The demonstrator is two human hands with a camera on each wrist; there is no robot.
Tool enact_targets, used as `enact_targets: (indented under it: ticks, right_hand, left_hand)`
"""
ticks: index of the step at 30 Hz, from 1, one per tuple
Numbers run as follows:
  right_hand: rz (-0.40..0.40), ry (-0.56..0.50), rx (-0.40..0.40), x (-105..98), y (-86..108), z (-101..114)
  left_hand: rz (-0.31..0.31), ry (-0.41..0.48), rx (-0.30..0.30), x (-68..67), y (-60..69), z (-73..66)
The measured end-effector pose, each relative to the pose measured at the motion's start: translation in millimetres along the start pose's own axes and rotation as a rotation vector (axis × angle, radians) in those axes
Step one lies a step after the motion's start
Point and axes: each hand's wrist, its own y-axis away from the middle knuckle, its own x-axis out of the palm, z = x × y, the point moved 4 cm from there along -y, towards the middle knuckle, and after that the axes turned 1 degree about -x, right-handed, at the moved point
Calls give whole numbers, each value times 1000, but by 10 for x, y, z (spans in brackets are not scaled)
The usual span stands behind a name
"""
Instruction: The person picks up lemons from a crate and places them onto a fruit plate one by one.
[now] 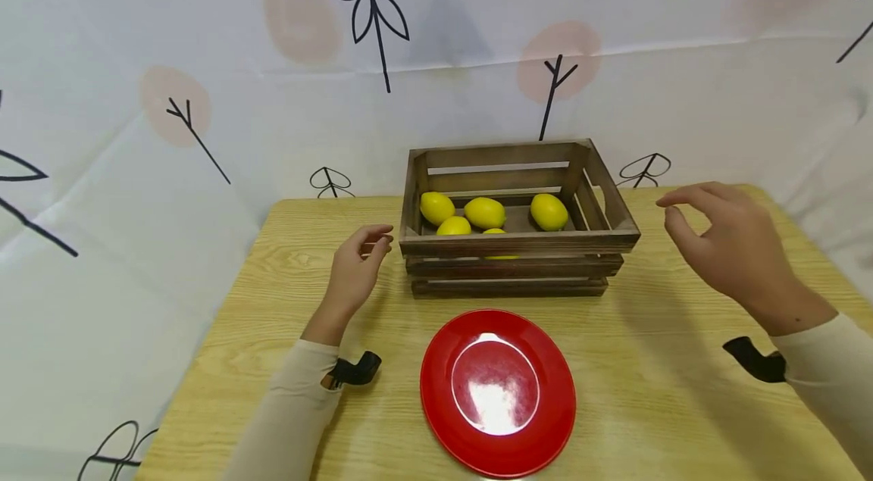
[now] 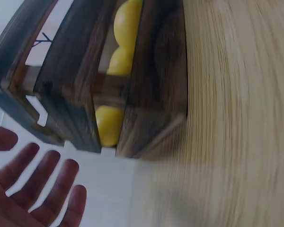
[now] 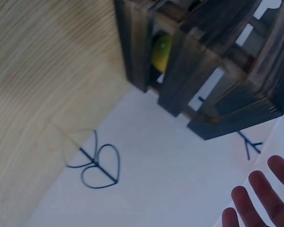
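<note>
A dark wooden slatted crate (image 1: 511, 245) stands at the back of the table with several yellow lemons (image 1: 485, 213) inside. Just off the crate's left end is my left hand (image 1: 356, 263), fingers loosely bent and holding nothing; the left wrist view shows its fingers (image 2: 52, 189) spread beside the crate's end. My right hand (image 1: 736, 250) hovers to the right of the crate, apart from it and bare of any object. In the right wrist view its fingers (image 3: 262, 194) point toward the crate's end slats. Both palms face inward, toward the crate.
A round red plate (image 1: 436, 390) lies on the light wood table (image 1: 655, 405) in front of the crate. Behind the table hangs a white cloth (image 1: 464, 114) printed with plants and pink spots. Black wrist straps (image 1: 358, 369) sit on the sleeves.
</note>
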Motion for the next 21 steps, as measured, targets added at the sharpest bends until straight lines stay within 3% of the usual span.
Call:
enact_targets:
  ticks: [5,12,17,21]
  right_hand:
    - [-37,-22,-67,-7,-20,159]
    - [-25,-71,-100,-28,-50,343]
    - [-10,-80,-138,-35,-103,457]
    - [1,-80,-158,-38,-147,531]
  left_hand:
    - [55,162,-138,158,-24,43]
    - [147,278,-224,343,-79,88]
    - [190,306,-250,390,-62,118]
    - [217,349,-233,425,-57,133]
